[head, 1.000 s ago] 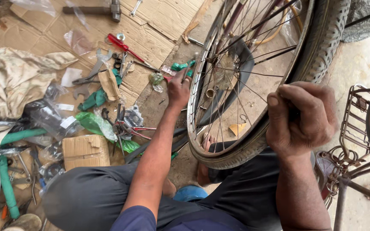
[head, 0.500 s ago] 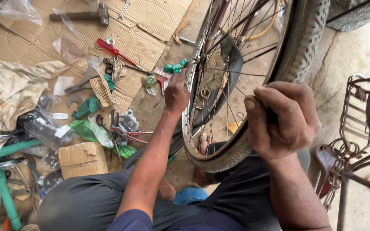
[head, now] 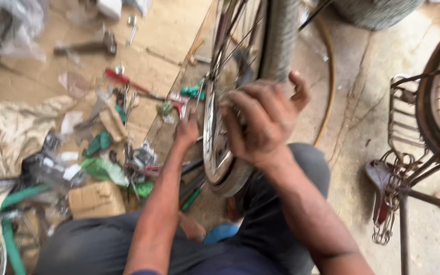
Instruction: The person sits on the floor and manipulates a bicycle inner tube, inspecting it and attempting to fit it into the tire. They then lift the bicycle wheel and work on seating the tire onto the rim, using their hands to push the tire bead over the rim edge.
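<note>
A bicycle wheel with a grey tyre and a shiny metal rim stands nearly edge-on between my knees. My right hand grips the tyre and rim from the right side, fingers curled over them. My left hand reaches past the left side of the wheel and touches the rim or spokes; its fingers are partly hidden, and the frame is blurred.
Flattened cardboard on the floor carries scattered tools: a hammer, a red-handled screwdriver, green parts and plastic bags. A small brown box lies by my left leg. Another bicycle's rack and wheel stand at right.
The wheel has turned from a broad side view to nearly edge-on. My right hand has shifted left along the tyre. My left hand stays at the rim.
</note>
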